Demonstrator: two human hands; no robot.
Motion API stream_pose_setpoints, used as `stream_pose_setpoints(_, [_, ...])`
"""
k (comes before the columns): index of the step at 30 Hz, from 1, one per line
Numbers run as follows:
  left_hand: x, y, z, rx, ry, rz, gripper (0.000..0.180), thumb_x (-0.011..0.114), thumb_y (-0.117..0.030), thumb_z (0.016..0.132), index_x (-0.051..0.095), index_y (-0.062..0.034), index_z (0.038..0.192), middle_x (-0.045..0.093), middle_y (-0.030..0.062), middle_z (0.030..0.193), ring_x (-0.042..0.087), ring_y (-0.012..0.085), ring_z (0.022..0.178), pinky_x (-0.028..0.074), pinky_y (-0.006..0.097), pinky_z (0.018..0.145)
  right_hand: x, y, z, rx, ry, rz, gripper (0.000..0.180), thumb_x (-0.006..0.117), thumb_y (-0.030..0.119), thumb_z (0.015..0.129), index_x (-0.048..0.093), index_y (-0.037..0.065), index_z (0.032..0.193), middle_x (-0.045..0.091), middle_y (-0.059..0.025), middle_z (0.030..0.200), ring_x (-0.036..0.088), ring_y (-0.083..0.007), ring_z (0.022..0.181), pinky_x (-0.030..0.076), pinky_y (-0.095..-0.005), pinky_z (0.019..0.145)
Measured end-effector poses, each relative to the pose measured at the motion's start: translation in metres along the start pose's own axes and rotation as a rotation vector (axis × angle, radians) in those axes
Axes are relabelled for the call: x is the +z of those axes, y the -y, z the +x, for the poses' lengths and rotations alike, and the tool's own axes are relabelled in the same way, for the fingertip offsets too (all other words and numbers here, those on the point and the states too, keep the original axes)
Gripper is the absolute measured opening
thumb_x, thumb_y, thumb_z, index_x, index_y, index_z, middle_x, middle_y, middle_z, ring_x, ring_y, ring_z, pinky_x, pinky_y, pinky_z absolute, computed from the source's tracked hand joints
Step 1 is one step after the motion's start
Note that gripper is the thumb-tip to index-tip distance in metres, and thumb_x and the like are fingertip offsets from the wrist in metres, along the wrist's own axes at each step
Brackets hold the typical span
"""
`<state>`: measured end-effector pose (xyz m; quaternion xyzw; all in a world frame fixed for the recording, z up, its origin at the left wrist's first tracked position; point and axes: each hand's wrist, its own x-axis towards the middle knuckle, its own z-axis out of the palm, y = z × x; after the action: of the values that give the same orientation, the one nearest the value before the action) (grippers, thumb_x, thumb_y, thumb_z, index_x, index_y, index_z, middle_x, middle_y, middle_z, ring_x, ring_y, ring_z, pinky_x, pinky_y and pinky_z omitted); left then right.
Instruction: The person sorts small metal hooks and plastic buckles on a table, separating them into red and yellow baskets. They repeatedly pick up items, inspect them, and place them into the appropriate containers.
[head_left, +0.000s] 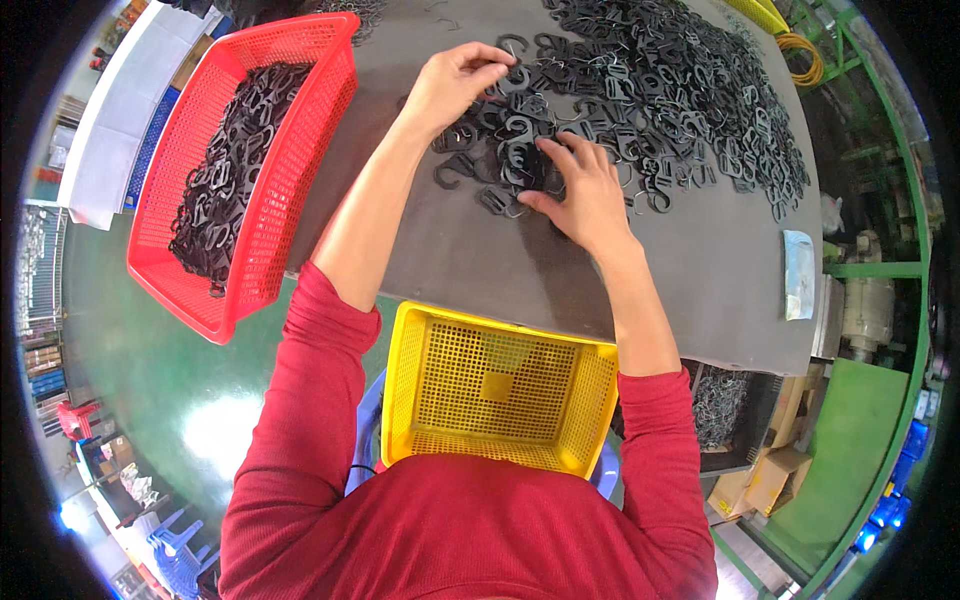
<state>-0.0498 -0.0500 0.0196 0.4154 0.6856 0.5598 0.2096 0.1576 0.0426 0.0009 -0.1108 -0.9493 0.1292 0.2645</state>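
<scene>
A large heap of black plastic hooks (pixel 670 90), several with thin metal wire hooks among them, spreads over the grey tabletop (pixel 440 245). My left hand (pixel 455 85) pinches a single black hook (pixel 511 44) between thumb and fingertips at the heap's left edge. Closer to me, my right hand (pixel 585 190) curls its thumb and fingers round a dark clump of black hooks (pixel 538 165), resting by the near edge of the heap. How many pieces it holds cannot be made out.
A red basket (pixel 265 240) with black hooks in it stands left of the table. In front of my body sits a yellow basket (pixel 400 390). Metal wire pieces fill a dark bin (pixel 720 410) under the table's right side. A pale blue packet (pixel 797 275) lies near the right edge.
</scene>
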Motion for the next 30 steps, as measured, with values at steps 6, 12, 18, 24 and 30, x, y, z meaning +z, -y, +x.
stream_pose_setpoints(6, [-0.016, -0.009, -0.003, -0.034, 0.15, 0.04, 0.023, 0.061, -0.01, 0.085, 0.064, -0.0051, 0.107, 0.064, 0.0028, 0.09, 0.057, 0.0066, 0.078, 0.048, 0.023, 0.072, 0.002, -0.051, 0.005, 0.066, -0.072, -0.047, 0.016, 0.058, 0.003, 0.077, 0.065, 0.009, 0.09, 0.061, -0.0088, 0.087, 0.063, -0.0272, 0.079, 0.051, -0.0377, 0.069])
stream_pose_setpoints(12, [-0.023, -0.003, -0.018, 0.176, -0.146, 0.446, 0.024, 0.062, -0.013, 0.083, 0.064, -0.0054, 0.106, 0.065, 0.0091, 0.097, 0.062, 0.0162, 0.085, 0.049, 0.028, 0.078, -0.014, -0.041, 0.02, 0.191, 0.063, 0.095, 0.03, 0.068, 0.023, 0.077, 0.063, 0.009, 0.103, 0.06, -0.0112, 0.104, 0.057, -0.0296, 0.098, 0.047, -0.0382, 0.083])
stream_pose_setpoints(18, [0.017, 0.004, -0.074, 0.257, -0.042, 0.826, 0.033, 0.062, -0.014, 0.081, 0.059, -0.0056, 0.112, 0.06, 0.0123, 0.111, 0.054, 0.0276, 0.108, 0.041, 0.035, 0.095, 0.013, -0.009, 0.038, 0.013, 0.209, -0.004, 0.048, 0.071, 0.026, 0.071, 0.057, 0.015, 0.116, 0.055, -0.0142, 0.113, 0.053, -0.032, 0.106, 0.046, -0.0403, 0.089])
stream_pose_setpoints(24, [-0.026, 0.01, -0.071, 0.198, -0.255, 0.473, 0.022, 0.051, -0.008, 0.086, 0.063, -0.007, 0.104, 0.067, 0.0086, 0.087, 0.065, 0.0217, 0.081, 0.05, 0.033, 0.071, -0.014, -0.058, 0.038, 0.272, 0.13, 0.346, 0.02, 0.064, 0.013, 0.078, 0.066, 0.009, 0.097, 0.066, -0.007, 0.089, 0.063, -0.0202, 0.083, 0.05, -0.0324, 0.071])
stream_pose_setpoints(30, [-0.018, -0.016, -0.066, -0.416, -0.053, -0.52, 0.025, 0.057, -0.022, 0.089, 0.063, -0.0047, 0.105, 0.064, 0.0011, 0.086, 0.058, 0.0101, 0.075, 0.046, 0.028, 0.066, -0.052, -0.077, 0.03, 0.615, 0.207, 0.616, 0.026, 0.066, 0.009, 0.081, 0.064, 0.009, 0.107, 0.064, -0.0022, 0.092, 0.059, -0.0076, 0.077, 0.046, -0.0217, 0.061])
